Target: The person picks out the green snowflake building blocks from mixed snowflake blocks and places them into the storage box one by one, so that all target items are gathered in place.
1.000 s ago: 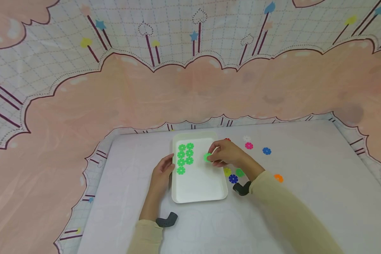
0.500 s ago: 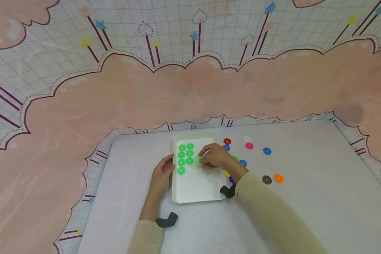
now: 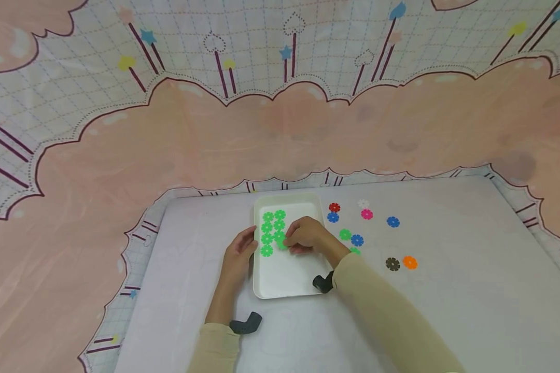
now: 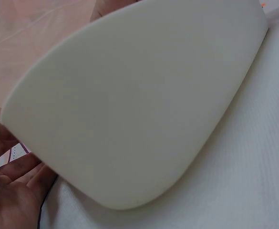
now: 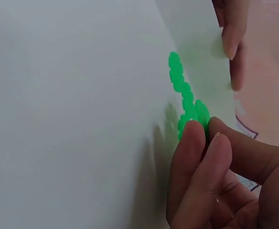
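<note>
A white tray (image 3: 289, 282) lies on the table, with several flat green snowflake discs (image 3: 267, 227) in two columns along its left side. My right hand (image 3: 309, 235) pinches another green snowflake disc (image 5: 202, 112) between thumb and fingertips. In the head view this disc sits at the lower end of the right column, overlapping the disc above it. My left hand (image 3: 238, 254) rests against the tray's left edge, its thumb and fingers extended toward the rim. From the left wrist, the tray's pale outer wall (image 4: 129, 105) fills most of the view, with part of the hand at lower left.
Right of the tray lie loose discs: red (image 3: 334, 207), blue (image 3: 357, 240), green (image 3: 345, 234), pink (image 3: 366, 214), white (image 3: 363, 203), brown (image 3: 392, 264) and orange (image 3: 409, 262). The right forearm (image 3: 382, 305) crosses over the tray's right edge. A patterned cloth (image 3: 280, 140) hangs behind the table.
My right hand has moved left and slightly toward the body, carrying the green disc to the lower end of the right column. The left hand and tray have stayed in place.
</note>
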### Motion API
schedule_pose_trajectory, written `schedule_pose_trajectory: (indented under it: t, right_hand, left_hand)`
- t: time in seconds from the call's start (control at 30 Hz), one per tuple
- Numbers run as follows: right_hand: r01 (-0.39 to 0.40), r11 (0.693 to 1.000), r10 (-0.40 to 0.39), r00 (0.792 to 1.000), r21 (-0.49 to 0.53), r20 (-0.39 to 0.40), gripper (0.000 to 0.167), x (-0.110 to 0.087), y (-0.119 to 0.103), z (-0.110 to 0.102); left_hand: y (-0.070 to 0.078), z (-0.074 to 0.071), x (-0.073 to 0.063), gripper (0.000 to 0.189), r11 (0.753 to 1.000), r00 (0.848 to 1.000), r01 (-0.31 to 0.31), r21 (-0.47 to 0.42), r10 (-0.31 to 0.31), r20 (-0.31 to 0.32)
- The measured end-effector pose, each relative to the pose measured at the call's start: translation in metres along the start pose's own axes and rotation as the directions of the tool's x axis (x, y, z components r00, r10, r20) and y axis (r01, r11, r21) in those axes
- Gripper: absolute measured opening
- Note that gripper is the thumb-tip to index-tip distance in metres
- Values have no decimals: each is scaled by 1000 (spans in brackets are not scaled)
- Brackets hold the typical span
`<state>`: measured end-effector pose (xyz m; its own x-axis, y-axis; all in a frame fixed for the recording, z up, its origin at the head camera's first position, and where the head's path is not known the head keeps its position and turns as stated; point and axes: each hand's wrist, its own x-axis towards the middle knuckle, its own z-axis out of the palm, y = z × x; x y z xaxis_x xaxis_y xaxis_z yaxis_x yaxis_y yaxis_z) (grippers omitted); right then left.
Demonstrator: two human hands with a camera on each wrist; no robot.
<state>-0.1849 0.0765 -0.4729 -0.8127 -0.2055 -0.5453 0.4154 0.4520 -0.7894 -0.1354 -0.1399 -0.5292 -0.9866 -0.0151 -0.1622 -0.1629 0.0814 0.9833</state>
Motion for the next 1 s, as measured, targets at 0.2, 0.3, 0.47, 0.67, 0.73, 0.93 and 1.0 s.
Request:
schedule_pose_trajectory:
  t: [0.2, 0.3, 0.47, 0.67, 0.73, 0.93, 1.0]
  right_hand:
    - [-23, 1000, 23, 1000, -11, 5, 10, 1, 1, 4]
    - [-46, 999, 46, 999, 1, 8, 11, 2, 1, 3]
    - [-84, 996, 84, 996, 11, 17, 13, 6, 1, 2]
    - [-109, 994, 109, 994, -1, -2, 16, 9, 1, 3]
    - [-112, 994, 112, 994, -9, -16, 17, 9, 1, 4]
    - [-115, 992, 112, 992, -46, -59, 19, 10, 1, 7]
    - [-119, 991, 115, 991, -55, -70, 20, 10, 0, 8]
  left_hand:
    - [0, 1, 0, 39, 1000, 1000, -5, -3, 5, 1]
    - [0, 0, 0, 40, 1000, 1000, -2, 4, 2, -2]
    - [1, 0, 0, 40, 1000, 1000, 2, 13, -2, -3]
    - [1, 0, 0, 41, 1000, 1000, -2, 12, 2, -1]
    - [0, 0, 0, 41, 1000, 1000, -7, 7, 7, 3]
    - [0, 0, 0, 41, 1000, 1000, -7, 1, 7, 5]
    - [0, 0, -1, 41, 1000, 1000, -3, 2, 3, 4]
